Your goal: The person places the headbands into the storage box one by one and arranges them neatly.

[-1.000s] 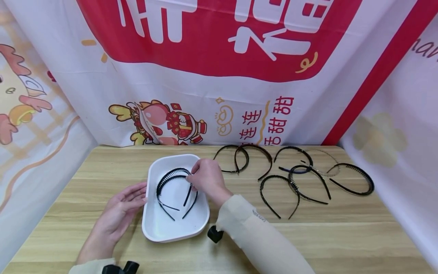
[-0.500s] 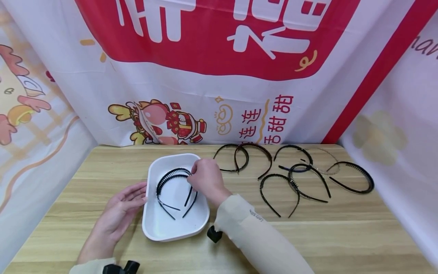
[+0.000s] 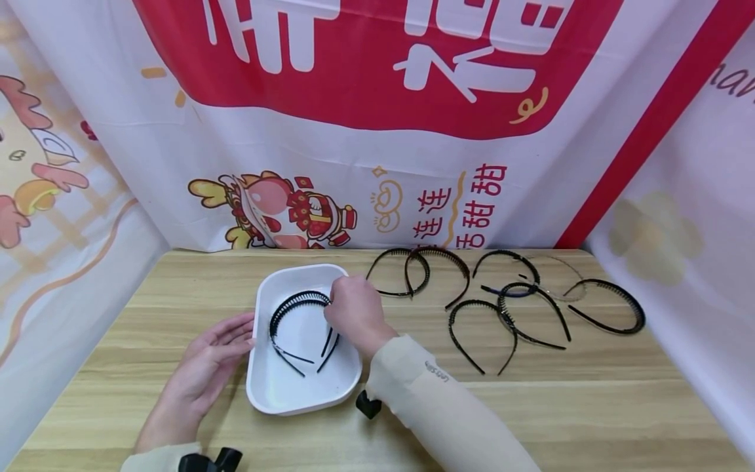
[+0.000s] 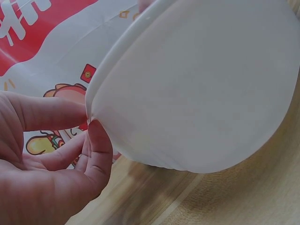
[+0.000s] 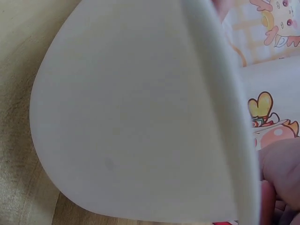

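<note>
A white plastic tray (image 3: pixel 289 398) stands on the table with black toothed headbands (image 3: pixel 284 313) in it, one lying nearly on top of another. My right hand (image 3: pixel 355 314) reaches over the tray's right rim and grips a headband near its right side; the fingertips are hidden in the head view. In the right wrist view the tray's outer wall (image 5: pixel 131 112) covers most of the picture, and the right hand (image 5: pixel 281 173) shows at the edge. At the tray's left side, my left hand (image 3: pixel 206 367) pinches the rim between thumb and finger (image 4: pixel 99 140).
Several more headbands lie on the wooden table (image 3: pixel 531 419) to the right, among them a brown one (image 3: pixel 451 260), overlapping black ones (image 3: pixel 451 321) and a black one (image 3: pixel 634 314) at the far right. A printed cloth (image 3: pixel 330 144) hangs behind the table.
The right hand has moved slightly and its fingers have dipped lower over the tray. The headbands' arches now overlap more closely. The left hand has kept its place at the tray.
</note>
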Tool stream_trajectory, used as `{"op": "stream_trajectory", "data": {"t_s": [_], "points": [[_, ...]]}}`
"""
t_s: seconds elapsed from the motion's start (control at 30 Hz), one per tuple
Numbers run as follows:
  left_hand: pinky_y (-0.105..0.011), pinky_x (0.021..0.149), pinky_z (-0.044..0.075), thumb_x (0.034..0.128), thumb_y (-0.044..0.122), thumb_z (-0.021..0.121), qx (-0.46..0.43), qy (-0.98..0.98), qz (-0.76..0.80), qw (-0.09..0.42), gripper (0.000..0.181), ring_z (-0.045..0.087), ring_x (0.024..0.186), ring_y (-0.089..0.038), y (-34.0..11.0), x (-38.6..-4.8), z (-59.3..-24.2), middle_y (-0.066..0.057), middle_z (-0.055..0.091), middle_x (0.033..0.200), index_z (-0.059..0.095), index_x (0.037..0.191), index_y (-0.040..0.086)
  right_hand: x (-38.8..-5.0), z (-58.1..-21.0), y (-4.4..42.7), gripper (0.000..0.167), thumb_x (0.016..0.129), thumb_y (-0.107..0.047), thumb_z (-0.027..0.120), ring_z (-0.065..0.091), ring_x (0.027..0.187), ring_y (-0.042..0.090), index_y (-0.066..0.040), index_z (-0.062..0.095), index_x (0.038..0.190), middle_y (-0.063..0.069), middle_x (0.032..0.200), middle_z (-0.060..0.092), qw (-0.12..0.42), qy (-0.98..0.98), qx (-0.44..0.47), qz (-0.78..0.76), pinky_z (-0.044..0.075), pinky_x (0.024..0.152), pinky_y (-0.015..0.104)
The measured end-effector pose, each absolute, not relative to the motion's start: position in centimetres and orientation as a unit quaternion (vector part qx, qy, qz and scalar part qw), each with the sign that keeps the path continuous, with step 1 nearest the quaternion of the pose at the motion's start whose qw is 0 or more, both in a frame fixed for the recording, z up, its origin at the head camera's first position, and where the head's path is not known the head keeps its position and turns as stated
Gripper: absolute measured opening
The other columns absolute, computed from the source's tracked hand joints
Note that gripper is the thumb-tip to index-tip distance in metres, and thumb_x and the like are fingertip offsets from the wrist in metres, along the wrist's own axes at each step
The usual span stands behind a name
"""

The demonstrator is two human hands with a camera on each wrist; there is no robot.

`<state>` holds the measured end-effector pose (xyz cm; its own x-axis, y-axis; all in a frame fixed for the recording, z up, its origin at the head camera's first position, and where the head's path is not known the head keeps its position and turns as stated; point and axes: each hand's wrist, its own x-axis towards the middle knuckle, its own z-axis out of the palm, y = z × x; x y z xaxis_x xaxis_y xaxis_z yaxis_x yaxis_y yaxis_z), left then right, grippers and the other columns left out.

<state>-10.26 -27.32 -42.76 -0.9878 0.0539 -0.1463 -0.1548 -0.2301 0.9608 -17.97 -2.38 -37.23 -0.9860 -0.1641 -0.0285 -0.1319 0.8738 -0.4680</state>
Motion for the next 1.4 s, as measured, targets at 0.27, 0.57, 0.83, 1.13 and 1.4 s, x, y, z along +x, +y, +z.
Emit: {"op": "stream_trajectory", "data": {"t_s": [0.27,0.57,0.83,1.13,1.4], "points": [[-0.019,0.099,0.059,0.1007,-0.01,0.06,-0.05,0.618,0.782,0.072,0.041,0.068,0.112,-0.007,-27.26,-10.25,-42.59,0.006,0.072,0.122,0.063,0.129,0.019,-17.98,-37.49,-2.68,0.004,0.092,-0.012,0.075,0.063,0.068,0.015,-0.012,0.078,0.089,0.002,0.076,0.07,0.007,0.981,-0.09,-0.174,0.056,0.058,0.029],[-0.018,0.1,0.059,0.1008,-0.009,0.061,-0.059,0.62,0.779,0.077,0.041,0.068,0.114,-0.005,-27.23,-10.21,-42.45,0.008,0.073,0.122,0.063,0.13,0.02,-17.87,-37.87,-2.82,0.006,0.092,-0.014,0.075,0.059,0.065,0.017,-0.013,0.077,0.088,0.002,0.074,0.068,-0.007,0.987,-0.1,-0.126,0.052,0.054,0.031],[-0.018,0.1,0.058,0.1006,-0.009,0.061,-0.058,0.619,0.779,0.077,0.041,0.068,0.114,-0.005,-27.25,-10.25,-42.47,0.008,0.073,0.121,0.064,0.128,0.021,-17.7,-38.14,-2.97,0.008,0.093,-0.019,0.075,0.057,0.062,0.017,-0.017,0.076,0.085,0.0,0.072,0.065,-0.011,0.99,-0.12,-0.07,0.045,0.049,0.03],[-0.018,0.099,0.059,0.1004,-0.01,0.06,-0.047,0.612,0.786,0.067,0.042,0.069,0.113,-0.005,-27.43,-10.29,-42.7,0.008,0.074,0.119,0.068,0.123,0.024,-17.45,-38.09,-3.21,0.015,0.094,-0.019,0.073,0.056,0.061,0.017,-0.018,0.072,0.08,-0.002,0.07,0.063,-0.01,0.99,-0.136,-0.048,0.045,0.049,0.032],[-0.018,0.1,0.059,0.1004,-0.01,0.06,-0.044,0.614,0.785,0.07,0.042,0.069,0.113,-0.005,-27.41,-10.35,-42.76,0.008,0.074,0.12,0.067,0.124,0.023,-17.38,-38.05,-3.07,0.011,0.094,-0.018,0.072,0.056,0.063,0.018,-0.018,0.073,0.083,-0.001,0.072,0.064,-0.003,0.99,-0.128,-0.062,0.045,0.051,0.032]]}}
